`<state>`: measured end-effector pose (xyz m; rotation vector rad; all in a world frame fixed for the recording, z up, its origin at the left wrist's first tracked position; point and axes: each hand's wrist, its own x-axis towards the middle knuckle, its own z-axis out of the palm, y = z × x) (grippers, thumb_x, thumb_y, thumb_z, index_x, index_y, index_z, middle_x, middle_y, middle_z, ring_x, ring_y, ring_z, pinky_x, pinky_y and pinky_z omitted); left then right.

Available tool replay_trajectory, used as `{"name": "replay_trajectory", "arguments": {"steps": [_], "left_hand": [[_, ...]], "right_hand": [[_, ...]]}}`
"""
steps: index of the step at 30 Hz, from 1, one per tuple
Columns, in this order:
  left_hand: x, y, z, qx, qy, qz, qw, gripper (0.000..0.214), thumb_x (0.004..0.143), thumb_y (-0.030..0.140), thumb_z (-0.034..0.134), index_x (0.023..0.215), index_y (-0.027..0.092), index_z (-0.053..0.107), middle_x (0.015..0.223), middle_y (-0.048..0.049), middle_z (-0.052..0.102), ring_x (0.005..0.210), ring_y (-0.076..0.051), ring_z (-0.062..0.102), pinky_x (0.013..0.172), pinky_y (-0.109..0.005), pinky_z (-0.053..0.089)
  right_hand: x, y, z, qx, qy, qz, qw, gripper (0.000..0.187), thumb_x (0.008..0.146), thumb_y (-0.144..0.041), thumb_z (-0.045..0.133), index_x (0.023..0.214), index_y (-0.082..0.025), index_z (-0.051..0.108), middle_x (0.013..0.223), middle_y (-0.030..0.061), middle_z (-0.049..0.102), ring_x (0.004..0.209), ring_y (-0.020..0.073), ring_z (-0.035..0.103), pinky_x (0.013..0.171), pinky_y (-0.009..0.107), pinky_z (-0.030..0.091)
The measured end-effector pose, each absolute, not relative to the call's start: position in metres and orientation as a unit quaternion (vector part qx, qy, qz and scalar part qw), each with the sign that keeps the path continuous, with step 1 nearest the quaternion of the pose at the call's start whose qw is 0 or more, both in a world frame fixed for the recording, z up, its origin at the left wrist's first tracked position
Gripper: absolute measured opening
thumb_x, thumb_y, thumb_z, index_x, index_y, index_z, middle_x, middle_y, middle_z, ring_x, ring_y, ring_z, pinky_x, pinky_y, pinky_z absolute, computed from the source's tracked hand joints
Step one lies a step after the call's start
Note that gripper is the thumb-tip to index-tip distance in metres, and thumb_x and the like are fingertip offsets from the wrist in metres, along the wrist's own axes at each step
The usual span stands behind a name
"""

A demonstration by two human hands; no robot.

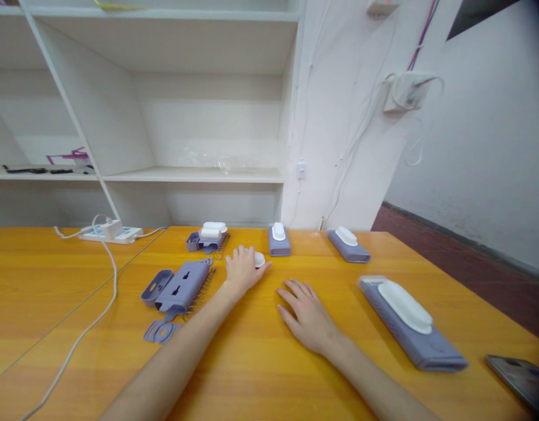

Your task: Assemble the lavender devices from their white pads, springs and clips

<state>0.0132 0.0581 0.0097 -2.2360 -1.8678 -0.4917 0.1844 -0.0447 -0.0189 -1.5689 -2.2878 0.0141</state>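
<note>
On the table (260, 374), your left hand (243, 270) cups a white cap (259, 259); your right hand (308, 316) lies flat, fingers spread, holding nothing.

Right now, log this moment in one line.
left hand on white cap | right hand flat on table | purple case beside left

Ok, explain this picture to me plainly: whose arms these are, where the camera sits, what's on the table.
There is no machine: the arms belong to a person wearing the camera on the head, looking down at an orange table. The left hand rests on a small white piece. The right hand lies flat and holds nothing. Around them lie purple cases with white tops, the biggest one at the right, an opened purple case at the left, and a white power strip with its cable.
</note>
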Motion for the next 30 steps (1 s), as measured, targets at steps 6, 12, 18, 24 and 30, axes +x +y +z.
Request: {"name": "replay_trajectory", "arguments": {"steps": [6,12,18,24,30], "left_hand": [[-0.031,0.039,0.027,-0.759,-0.615,-0.155,0.15,0.053,0.087,0.057,0.024,0.107,0.017,0.054,0.109,-0.0158,0.052,0.104,-0.03,0.048,0.085,-0.043,0.034],[-0.105,0.037,0.041,-0.694,-0.706,-0.026,0.138,0.051,0.08,0.056,0.038,0.103,0.014,0.055,0.098,-0.0186,0.06,0.096,-0.037,0.054,0.078,-0.048,0.037],[-0.118,0.033,0.041,-0.701,-0.707,-0.018,0.097,0.051,0.075,0.057,0.042,0.102,0.016,0.056,0.095,-0.0176,0.063,0.096,-0.038,0.055,0.077,-0.051,0.037],[-0.11,0.034,0.055,-0.692,-0.715,-0.047,0.09,0.057,0.068,0.058,0.048,0.108,0.018,0.056,0.099,-0.0173,0.061,0.096,-0.037,0.054,0.076,-0.046,0.039],[-0.098,0.023,0.083,-0.695,-0.693,-0.132,0.136,0.06,0.07,0.06,0.05,0.115,0.021,0.054,0.101,-0.0136,0.056,0.098,-0.033,0.05,0.08,-0.042,0.039]], "right_hand": [[0.185,-0.045,-0.019,-0.554,-0.812,0.006,0.183,0.038,0.091,-0.036,0.038,0.124,-0.024,0.053,0.134,0.0087,0.046,0.127,0.0242,0.034,0.105,0.045,0.023],[0.184,-0.044,-0.018,-0.556,-0.811,0.01,0.182,0.039,0.09,-0.037,0.039,0.124,-0.024,0.053,0.134,0.0089,0.046,0.126,0.0242,0.035,0.105,0.044,0.023],[0.184,-0.045,-0.016,-0.559,-0.81,0.013,0.177,0.039,0.09,-0.037,0.038,0.124,-0.024,0.053,0.135,0.0086,0.045,0.127,0.0246,0.034,0.106,0.045,0.022],[0.184,-0.044,-0.016,-0.558,-0.81,0.015,0.177,0.039,0.09,-0.037,0.038,0.124,-0.024,0.053,0.135,0.0084,0.045,0.127,0.0241,0.034,0.106,0.044,0.022],[0.184,-0.045,-0.017,-0.555,-0.811,0.015,0.185,0.038,0.09,-0.036,0.039,0.123,-0.023,0.053,0.133,0.0095,0.046,0.126,0.0248,0.035,0.105,0.046,0.023]]}}
